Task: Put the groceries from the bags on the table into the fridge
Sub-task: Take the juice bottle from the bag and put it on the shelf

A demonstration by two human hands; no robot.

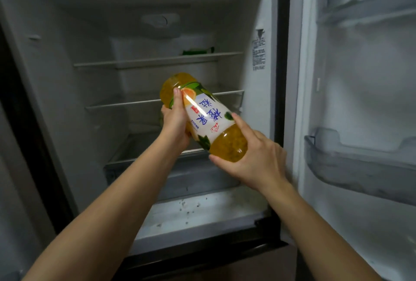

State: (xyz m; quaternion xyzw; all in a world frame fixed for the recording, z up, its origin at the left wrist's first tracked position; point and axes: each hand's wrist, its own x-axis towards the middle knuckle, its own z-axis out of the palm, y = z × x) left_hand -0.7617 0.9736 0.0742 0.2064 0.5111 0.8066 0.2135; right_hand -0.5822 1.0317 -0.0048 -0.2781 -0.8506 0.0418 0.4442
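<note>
Bottle of orange drink [202,116] tilted in front of the open fridge [157,39], your left hand [176,125] wrapped around its middle, your right hand [258,156] gripping its lower end, green packet [198,51] on the upper shelf [157,61].

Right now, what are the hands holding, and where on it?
Both hands hold one bottle of orange drink, tilted. The left hand has its grip on the label, the right hand on the nearer clear end.

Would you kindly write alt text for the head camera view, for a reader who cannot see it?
Two bare hands, left hand and right hand, hold a tilted bottle of orange drink before an open fridge. A green packet lies on the top shelf; the door bins look empty.
</note>
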